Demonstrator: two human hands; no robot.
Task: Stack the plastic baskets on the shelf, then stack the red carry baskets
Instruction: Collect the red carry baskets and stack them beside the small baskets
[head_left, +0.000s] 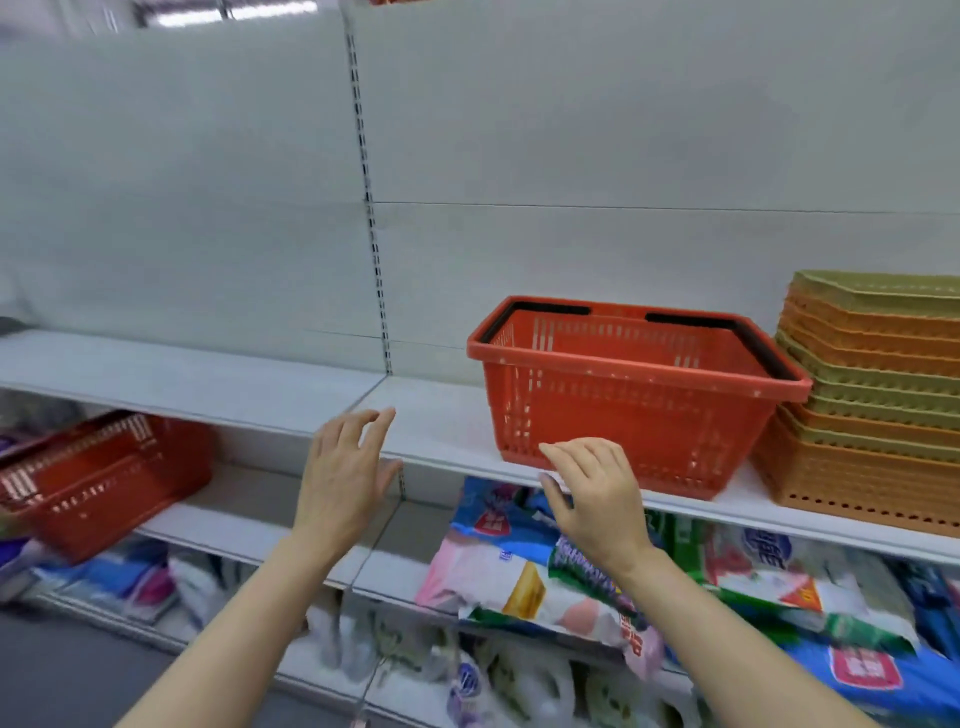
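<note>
- Lying tilted on the lower shelf at far left was the second red basket (98, 480), its rim tipped toward the aisle; blur hid its handles. By judgement, this was the basket left to fetch and nest.
- Left hand (345, 475) hovered in front of the upper shelf (249, 384) edge, fingers spread and slightly curled, holding nothing and touching nothing visible.
- Right hand (592, 493) hovered just before the lower front corner of the upright red basket (634, 395), fingers loosely spread, empty; whether the fingertips touched the shelf lip could not be told.
- Upright red basket stood on the upper shelf with both black handles (691, 322) folded down onto the rim, interior empty, so it looked ready to receive another.
- Stack (878, 400) of orange and green plastic baskets stood at far right, just beside the red basket, its layers roughly aligned; this part of the task appeared complete.
- Bagged goods (545, 582) filled the shelf below and played no part.
- Suggested technique: grip the tilted basket by both long rims with handles kept down, level it, align its corners over the upright basket, and lower it straight so it nests without jamming or pushing the base toward the stack.
</note>
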